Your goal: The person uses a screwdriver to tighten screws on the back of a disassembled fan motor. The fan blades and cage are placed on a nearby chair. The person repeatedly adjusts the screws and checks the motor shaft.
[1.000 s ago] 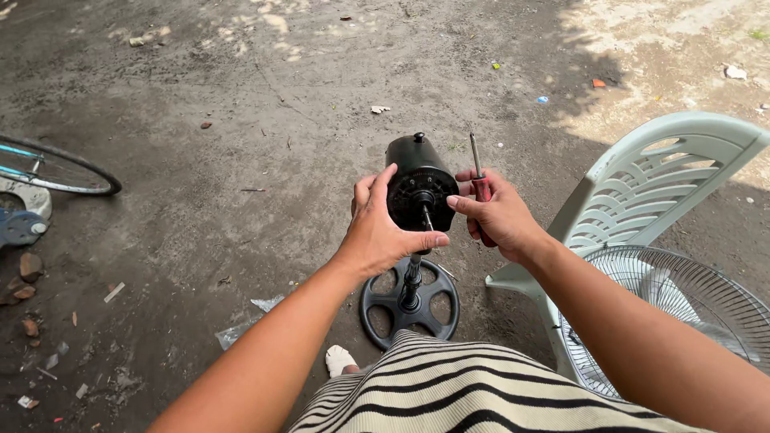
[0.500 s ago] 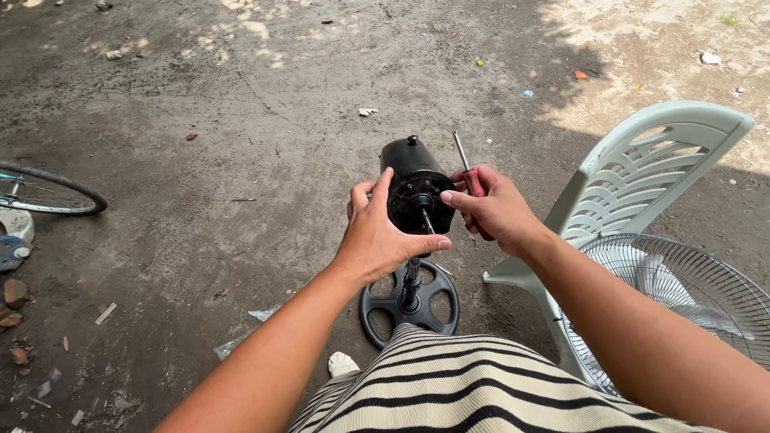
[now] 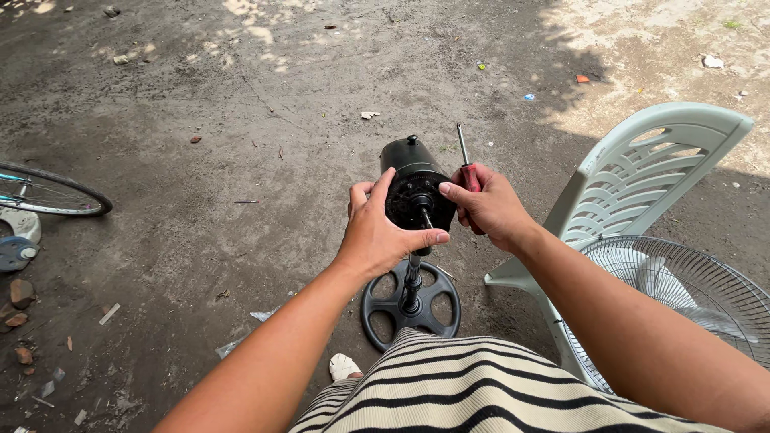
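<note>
Left hand (image 3: pixel 377 232) gripping fan motor (image 3: pixel 413 184), screwdriver (image 3: pixel 467 172)

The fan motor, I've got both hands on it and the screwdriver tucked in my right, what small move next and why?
Probably turn the screwdriver tip-down toward the motor face. Its shaft points up, away from the motor, while the right hand pinches at the front and the left hand steadies the housing, so the tool cannot reach anything yet.

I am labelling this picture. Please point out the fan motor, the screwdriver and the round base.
fan motor (image 3: pixel 407 164), head view, top of black housing.
screwdriver (image 3: pixel 462 144), head view, metal shaft.
round base (image 3: pixel 385 311), head view, left rim.
</note>
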